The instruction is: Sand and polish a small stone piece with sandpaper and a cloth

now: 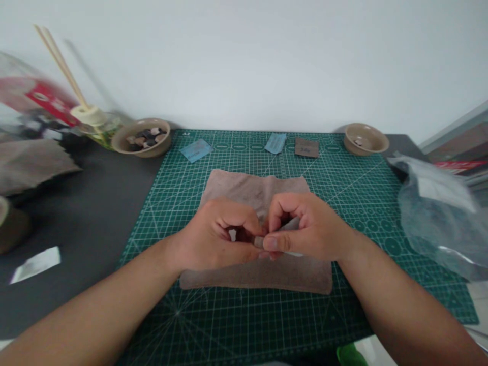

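Observation:
Both hands meet over a brownish cloth [255,279] on the green cutting mat [244,325]. My left hand [224,236] is closed, thumb and index finger pinching one side of a small greyish-brown piece [258,242]. From the other side my right hand [301,229] pinches the same piece, its thumb lying over it. Something thin and whitish [293,253] shows under the right thumb; what it is cannot be made out. The fingertips hide most of the piece.
Behind the cloth lie blue packets [196,150] [275,143] and a brown packet [306,148]. A bowl of stones [142,138] and reed diffuser [93,119] stand left, another bowl [366,139] back right, clear plastic bag [442,213] right, white slip [37,264] left.

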The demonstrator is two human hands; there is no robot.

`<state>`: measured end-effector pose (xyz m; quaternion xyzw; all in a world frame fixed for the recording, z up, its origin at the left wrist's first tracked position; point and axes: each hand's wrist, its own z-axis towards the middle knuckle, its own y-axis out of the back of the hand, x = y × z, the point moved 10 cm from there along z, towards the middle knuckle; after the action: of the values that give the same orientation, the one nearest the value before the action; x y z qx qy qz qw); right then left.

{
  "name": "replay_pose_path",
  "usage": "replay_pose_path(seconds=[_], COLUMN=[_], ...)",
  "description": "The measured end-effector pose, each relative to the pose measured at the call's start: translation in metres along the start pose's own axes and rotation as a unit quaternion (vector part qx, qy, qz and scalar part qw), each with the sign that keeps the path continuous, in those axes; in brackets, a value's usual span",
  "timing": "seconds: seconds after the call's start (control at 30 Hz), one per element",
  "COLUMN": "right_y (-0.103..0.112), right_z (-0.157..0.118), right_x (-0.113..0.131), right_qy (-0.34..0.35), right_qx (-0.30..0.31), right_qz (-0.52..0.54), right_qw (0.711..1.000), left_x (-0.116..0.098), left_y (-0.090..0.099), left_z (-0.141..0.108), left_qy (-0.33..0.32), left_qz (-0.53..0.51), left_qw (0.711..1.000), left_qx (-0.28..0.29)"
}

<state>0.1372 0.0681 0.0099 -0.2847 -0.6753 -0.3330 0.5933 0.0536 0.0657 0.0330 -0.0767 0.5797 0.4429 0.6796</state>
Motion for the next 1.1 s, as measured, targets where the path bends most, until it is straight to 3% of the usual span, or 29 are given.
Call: replay_pose_path(seconds=[0.07, 0.13, 0.2, 0.27, 0.37, 0.47, 0.5, 0.57, 0.63, 0.7, 0.77, 0.87, 0.93, 1.0, 1.1], right_y=[0.004, 0.005, 0.004, 0.007, 0.007, -0.003, -0.003, 0.001, 0.004, 0.002, 0.004, 0.006, 0.001, 0.001, 0.007], right_z=[0.003, 0.006, 0.009, 0.008, 0.004, 0.0, 0.0, 0.003, 0.005, 0.007, 0.007, 0.004, 0.002, 0.001, 0.003], right_x=[0.001, 0.0, -0.002, 0.0, 0.002, 0.0, -0.001, -0.001, 0.0, 0.0, -0.001, -0.002, -0.002, 0.002, 0.009], right_qy=[0.028, 0.037, 0.032, 0.029, 0.008, -0.02, -0.018, 0.003, 0.028, 0.038, 0.031, -0.006, -0.024, -0.007, 0.043], right_qx=[-0.035, -0.053, -0.052, -0.056, -0.034, 0.014, 0.014, -0.016, -0.044, -0.046, -0.045, -0.031, -0.003, -0.007, -0.055], right_qz=[-0.126, -0.263, -0.324, -0.282, -0.09, 0.052, 0.048, -0.056, -0.225, -0.326, -0.293, -0.089, 0.01, -0.004, -0.17], right_qw=[0.991, 0.963, 0.944, 0.957, 0.995, 0.998, 0.999, 0.998, 0.973, 0.943, 0.955, 0.996, 1.0, 1.0, 0.983], left_x=[-0.001, 0.002, 0.006, 0.007, 0.003, -0.004, -0.006, -0.008, -0.003, 0.004, 0.008, 0.005, 0.001, 0.0, 0.001], left_y=[-0.004, -0.011, -0.016, -0.012, -0.004, -0.001, 0.0, -0.003, -0.011, -0.017, -0.015, -0.004, -0.002, -0.003, -0.005], left_z=[0.002, 0.004, 0.005, 0.005, 0.001, -0.002, -0.002, -0.001, 0.001, 0.003, 0.004, 0.003, 0.001, 0.001, 0.003], left_qy=[-0.024, -0.038, -0.037, -0.021, 0.002, -0.007, -0.016, -0.036, -0.046, -0.038, -0.017, 0.008, 0.013, 0.01, -0.014], left_qz=[0.095, 0.191, 0.224, 0.191, 0.068, -0.026, -0.013, 0.09, 0.211, 0.256, 0.212, 0.059, -0.029, -0.037, 0.09], left_qw=[0.995, 0.98, 0.973, 0.981, 0.998, 1.0, 1.0, 0.995, 0.976, 0.965, 0.976, 0.998, 0.999, 0.999, 0.996], left_qx=[0.012, 0.031, 0.038, 0.019, -0.009, -0.007, -0.007, 0.001, 0.026, 0.045, 0.033, -0.006, -0.005, 0.006, 0.012])
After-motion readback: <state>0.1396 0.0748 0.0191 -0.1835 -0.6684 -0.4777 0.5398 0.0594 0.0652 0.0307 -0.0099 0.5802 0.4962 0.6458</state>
